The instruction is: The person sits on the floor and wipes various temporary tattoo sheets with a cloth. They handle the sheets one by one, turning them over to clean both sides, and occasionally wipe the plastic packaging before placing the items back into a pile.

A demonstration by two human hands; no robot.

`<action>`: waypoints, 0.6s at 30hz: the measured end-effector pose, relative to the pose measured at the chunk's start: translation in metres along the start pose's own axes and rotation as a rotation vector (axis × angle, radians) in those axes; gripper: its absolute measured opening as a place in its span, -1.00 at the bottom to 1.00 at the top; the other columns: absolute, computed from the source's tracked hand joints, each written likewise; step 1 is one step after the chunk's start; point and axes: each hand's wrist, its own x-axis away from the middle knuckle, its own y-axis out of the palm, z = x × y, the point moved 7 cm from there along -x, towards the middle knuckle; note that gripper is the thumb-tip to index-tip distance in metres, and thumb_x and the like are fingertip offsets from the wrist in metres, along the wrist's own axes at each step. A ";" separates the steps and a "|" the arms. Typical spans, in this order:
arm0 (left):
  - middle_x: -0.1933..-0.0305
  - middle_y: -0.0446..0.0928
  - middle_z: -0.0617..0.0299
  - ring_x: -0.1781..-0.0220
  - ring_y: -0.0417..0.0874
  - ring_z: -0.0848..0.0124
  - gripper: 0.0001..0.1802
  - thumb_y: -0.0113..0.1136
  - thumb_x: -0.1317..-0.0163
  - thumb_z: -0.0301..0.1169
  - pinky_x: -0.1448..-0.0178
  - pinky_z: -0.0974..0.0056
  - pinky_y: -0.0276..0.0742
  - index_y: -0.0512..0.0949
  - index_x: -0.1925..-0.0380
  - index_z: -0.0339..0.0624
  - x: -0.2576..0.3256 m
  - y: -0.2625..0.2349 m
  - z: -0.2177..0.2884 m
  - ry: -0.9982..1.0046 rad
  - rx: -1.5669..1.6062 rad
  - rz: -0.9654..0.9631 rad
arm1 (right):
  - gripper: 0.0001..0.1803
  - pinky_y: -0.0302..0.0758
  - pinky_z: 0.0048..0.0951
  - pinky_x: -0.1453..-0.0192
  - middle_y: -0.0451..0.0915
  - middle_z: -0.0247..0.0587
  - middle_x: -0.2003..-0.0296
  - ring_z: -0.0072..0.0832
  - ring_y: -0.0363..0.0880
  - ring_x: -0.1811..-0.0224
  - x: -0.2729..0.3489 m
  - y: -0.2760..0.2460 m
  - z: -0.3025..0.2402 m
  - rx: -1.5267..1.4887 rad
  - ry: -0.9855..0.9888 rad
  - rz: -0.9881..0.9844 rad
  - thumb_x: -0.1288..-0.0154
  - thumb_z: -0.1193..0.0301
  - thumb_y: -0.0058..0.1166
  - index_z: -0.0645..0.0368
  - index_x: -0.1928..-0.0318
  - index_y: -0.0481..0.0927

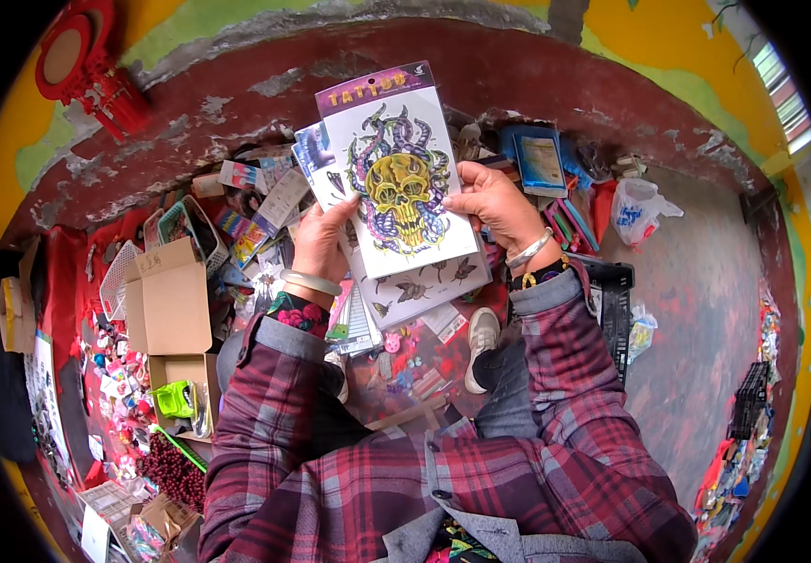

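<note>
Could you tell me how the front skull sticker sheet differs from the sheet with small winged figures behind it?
The skull sheet lies on top, fully shown, with one large yellow skull; the winged sheet is mostly covered, showing several small dark figures. The right hand grips the skull sheet's edge; the left hand supports the stack. Both are white.

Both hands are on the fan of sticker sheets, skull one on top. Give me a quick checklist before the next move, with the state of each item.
1. Left hand grips the stack's left edge: ok, fingers curl over it.
2. Right hand holds the right edge of the skull sheet: ok, thumb on its face.
3. Skull sheet fully in view, picture facing up: ok.
4. Lower sheets fanned out and apart: not ok, they overlap and only their edges show.
5. How many sheets are in the stack: cannot tell.
6. Open cardboard box by the left arm has room: cannot tell, its flaps hide the inside.
</note>
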 end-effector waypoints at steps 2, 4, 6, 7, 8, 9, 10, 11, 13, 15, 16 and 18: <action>0.18 0.59 0.20 0.20 0.62 0.40 -0.77 0.05 -0.25 -0.51 0.09 0.28 0.56 0.46 0.08 -0.26 0.000 -0.001 0.001 0.010 -0.022 -0.005 | -0.66 0.32 -0.78 0.58 0.61 -0.37 0.34 -0.81 0.46 0.54 0.002 -0.001 -0.005 0.014 0.026 -0.043 -0.13 0.56 0.07 0.31 0.03 0.50; 0.19 0.59 0.21 0.20 0.62 0.40 -0.77 0.05 -0.25 -0.51 0.08 0.28 0.56 0.46 0.09 -0.26 0.000 0.000 0.001 0.002 -0.038 -0.011 | -0.68 0.35 -0.81 0.54 0.60 -0.40 0.33 -0.82 0.48 0.52 0.007 0.001 -0.014 0.057 0.059 -0.102 -0.19 0.53 0.05 0.31 0.02 0.49; 0.20 0.58 0.21 0.21 0.62 0.40 -0.79 0.06 -0.25 -0.51 0.08 0.28 0.55 0.46 0.11 -0.26 0.001 0.004 0.001 -0.012 -0.037 -0.011 | -0.70 0.33 -0.83 0.58 0.60 -0.40 0.34 -0.85 0.42 0.57 0.008 0.001 -0.017 0.053 0.077 -0.112 -0.22 0.50 0.02 0.30 0.03 0.50; 0.21 0.58 0.21 0.21 0.62 0.40 -0.80 0.06 -0.24 -0.50 0.08 0.29 0.55 0.47 0.12 -0.26 0.002 0.005 0.002 -0.017 -0.038 -0.011 | -0.70 0.32 -0.82 0.58 0.60 -0.40 0.35 -0.85 0.42 0.58 0.008 0.000 -0.018 0.036 0.081 -0.122 -0.22 0.50 0.02 0.30 0.02 0.50; 0.21 0.58 0.21 0.21 0.62 0.40 -0.80 0.06 -0.25 -0.50 0.09 0.28 0.56 0.47 0.13 -0.26 0.002 0.005 0.003 -0.014 -0.038 -0.005 | -0.69 0.32 -0.82 0.59 0.60 -0.40 0.35 -0.85 0.42 0.59 0.009 -0.001 -0.019 0.019 0.086 -0.133 -0.22 0.50 0.02 0.30 0.02 0.50; 0.21 0.58 0.20 0.22 0.62 0.39 -0.81 0.07 -0.25 -0.50 0.10 0.28 0.56 0.46 0.13 -0.26 0.003 0.004 0.003 -0.010 -0.039 0.000 | -0.71 0.32 -0.82 0.60 0.60 -0.39 0.36 -0.85 0.42 0.60 0.010 -0.002 -0.020 0.016 0.079 -0.119 -0.23 0.50 0.00 0.30 0.03 0.51; 0.22 0.58 0.20 0.22 0.62 0.39 -0.82 0.07 -0.25 -0.50 0.10 0.27 0.56 0.46 0.14 -0.26 0.004 0.004 0.003 -0.007 -0.038 0.006 | -0.72 0.32 -0.82 0.60 0.60 -0.38 0.36 -0.84 0.42 0.59 0.010 -0.007 -0.021 0.018 0.057 -0.093 -0.24 0.50 0.00 0.30 0.03 0.52; 0.21 0.58 0.19 0.22 0.62 0.38 -0.82 0.06 -0.25 -0.49 0.11 0.26 0.57 0.46 0.14 -0.27 0.003 0.002 0.002 -0.015 -0.042 0.031 | -0.72 0.32 -0.82 0.61 0.60 -0.38 0.36 -0.84 0.43 0.59 0.011 -0.014 -0.022 0.021 0.035 -0.067 -0.24 0.51 -0.01 0.30 0.04 0.52; 0.20 0.58 0.17 0.23 0.62 0.37 -0.82 0.06 -0.26 -0.49 0.12 0.24 0.58 0.46 0.14 -0.28 -0.002 -0.008 -0.001 -0.030 -0.051 0.082 | -0.72 0.33 -0.82 0.58 0.61 -0.38 0.35 -0.84 0.43 0.58 0.011 -0.022 -0.029 0.038 -0.034 0.014 -0.27 0.50 -0.02 0.29 0.02 0.53; 0.19 0.57 0.15 0.24 0.63 0.35 -0.81 0.04 -0.27 -0.48 0.13 0.22 0.59 0.45 0.13 -0.29 -0.007 -0.019 -0.004 -0.032 -0.062 0.124 | -0.70 0.38 -0.75 0.52 0.61 -0.40 0.35 -0.80 0.45 0.54 0.017 -0.024 -0.052 0.217 -0.266 0.190 -0.29 0.48 -0.03 0.27 -0.01 0.53; 0.19 0.57 0.14 0.24 0.63 0.34 -0.81 0.04 -0.28 -0.47 0.14 0.21 0.59 0.45 0.13 -0.29 -0.009 -0.024 -0.007 -0.035 -0.068 0.143 | -0.69 0.40 -0.71 0.48 0.61 -0.41 0.35 -0.78 0.46 0.52 0.022 -0.020 -0.062 0.306 -0.383 0.281 -0.30 0.47 -0.03 0.27 -0.03 0.52; 0.17 0.57 0.12 0.21 0.63 0.31 -0.79 0.03 -0.29 -0.46 0.09 0.20 0.58 0.45 0.11 -0.30 -0.011 -0.027 -0.009 -0.019 -0.001 0.140 | -0.68 0.48 -0.52 0.36 0.59 -0.34 0.33 -0.57 0.52 0.40 0.038 0.010 -0.083 0.892 -0.702 0.506 -0.19 0.49 0.03 0.19 0.01 0.56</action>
